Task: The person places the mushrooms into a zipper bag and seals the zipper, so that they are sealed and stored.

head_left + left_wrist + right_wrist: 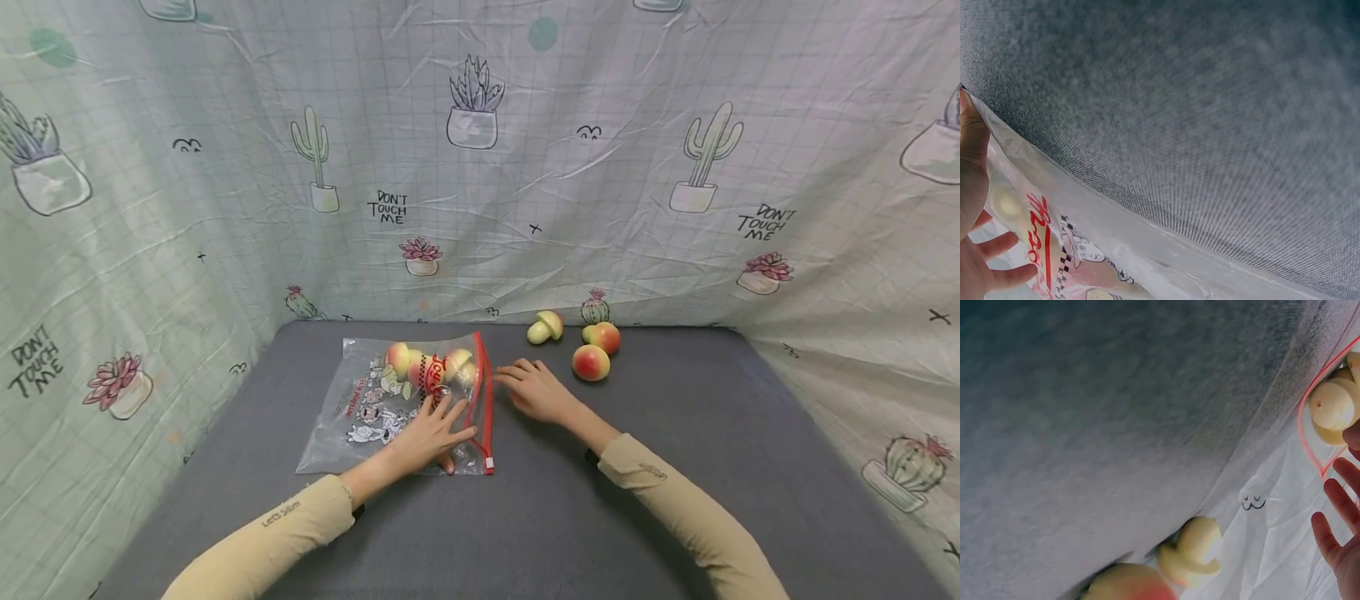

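One clear zip bag (326, 442), red-edged, printed with cartoon figures (370, 433) and red lettering (354, 402), lies on the grey table (480, 542); red-and-yellow toy mushrooms (400, 358) show inside. Left hand (429, 435): fingers spread over the bag. Right hand (537, 393): fingers loosely extended, just beside the red zip (488, 412).

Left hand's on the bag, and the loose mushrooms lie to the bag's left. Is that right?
Not quite: the loose mushrooms lie to the right of the bag, as the head view shows. The left hand is on the bag.
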Motion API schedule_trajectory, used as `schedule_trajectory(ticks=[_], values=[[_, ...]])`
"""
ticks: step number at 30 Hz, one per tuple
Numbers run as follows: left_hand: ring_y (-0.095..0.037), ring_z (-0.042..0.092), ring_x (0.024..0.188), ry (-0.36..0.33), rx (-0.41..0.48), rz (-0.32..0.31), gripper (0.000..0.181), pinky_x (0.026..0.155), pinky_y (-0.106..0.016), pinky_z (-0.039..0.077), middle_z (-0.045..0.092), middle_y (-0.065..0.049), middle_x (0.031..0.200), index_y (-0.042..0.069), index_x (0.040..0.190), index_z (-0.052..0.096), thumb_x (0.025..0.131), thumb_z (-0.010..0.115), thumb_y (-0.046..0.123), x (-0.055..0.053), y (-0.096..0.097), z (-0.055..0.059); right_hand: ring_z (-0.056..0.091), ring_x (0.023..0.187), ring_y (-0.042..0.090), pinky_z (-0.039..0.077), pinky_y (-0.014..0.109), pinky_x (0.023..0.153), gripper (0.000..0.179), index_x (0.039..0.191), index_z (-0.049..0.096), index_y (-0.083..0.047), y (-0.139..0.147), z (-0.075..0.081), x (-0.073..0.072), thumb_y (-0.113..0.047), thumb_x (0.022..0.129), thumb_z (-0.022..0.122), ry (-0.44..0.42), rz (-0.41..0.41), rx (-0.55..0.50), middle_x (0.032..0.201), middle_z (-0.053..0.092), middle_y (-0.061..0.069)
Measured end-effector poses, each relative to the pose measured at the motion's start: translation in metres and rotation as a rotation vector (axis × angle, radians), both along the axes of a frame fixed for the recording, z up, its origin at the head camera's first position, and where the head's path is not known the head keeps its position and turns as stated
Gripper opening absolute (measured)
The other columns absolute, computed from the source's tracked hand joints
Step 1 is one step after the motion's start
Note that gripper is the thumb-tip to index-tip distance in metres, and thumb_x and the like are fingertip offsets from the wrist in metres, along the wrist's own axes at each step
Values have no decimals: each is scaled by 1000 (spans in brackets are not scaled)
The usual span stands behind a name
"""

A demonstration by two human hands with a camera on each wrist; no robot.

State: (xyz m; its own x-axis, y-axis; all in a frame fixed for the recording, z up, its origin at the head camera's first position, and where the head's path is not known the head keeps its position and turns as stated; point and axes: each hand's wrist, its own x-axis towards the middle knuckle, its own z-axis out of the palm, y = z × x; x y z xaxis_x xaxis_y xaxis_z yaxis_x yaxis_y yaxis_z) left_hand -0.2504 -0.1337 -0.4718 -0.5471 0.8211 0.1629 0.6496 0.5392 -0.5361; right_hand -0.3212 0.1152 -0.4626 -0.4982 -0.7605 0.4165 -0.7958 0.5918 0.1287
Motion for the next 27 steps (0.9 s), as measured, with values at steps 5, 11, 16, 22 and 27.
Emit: schedule_trajectory(ticks=[5, 11, 16, 22, 27], values=[[-32, 47, 116, -10, 5, 0, 71, 88, -51, 41, 47, -9, 131, 33, 127, 47, 66, 41, 68, 0, 0, 0, 52, 99, 20, 42, 37, 75, 36, 113, 60, -11, 9, 2, -1, -10, 77, 64, -10, -22, -41, 117, 59, 4], [-33, 46, 117, -30, 27, -2, 70, 88, -52, 40, 46, -10, 132, 32, 127, 47, 67, 40, 69, -1, -1, -1, 52, 98, 20, 41, 37, 74, 36, 111, 61, -12, 20, 8, -5, -9, 76, 65, 1, -69, -116, 114, 61, 3], [-34, 45, 117, -43, 35, -3, 69, 89, -53, 40, 45, -11, 133, 31, 127, 46, 69, 40, 68, -2, -2, -3, 52, 95, 20, 41, 37, 72, 33, 109, 62, -12, 29, 11, -7, -9, 76, 65, 31, -92, -147, 111, 62, 4], [-34, 45, 118, -42, 32, -5, 69, 89, -53, 40, 44, -11, 133, 32, 127, 46, 69, 40, 68, -2, -2, -4, 52, 92, 22, 39, 37, 71, 29, 105, 64, -10, 38, 15, -9, -7, 77, 63, 30, -153, -198, 107, 63, 6], [-34, 45, 117, -40, 39, -8, 69, 89, -54, 39, 45, -11, 132, 31, 127, 46, 70, 40, 68, -2, -2, -3, 51, 92, 25, 39, 42, 72, 26, 104, 64, -8, 45, 20, -13, -7, 78, 63, 57, -247, -242, 105, 64, 10]])
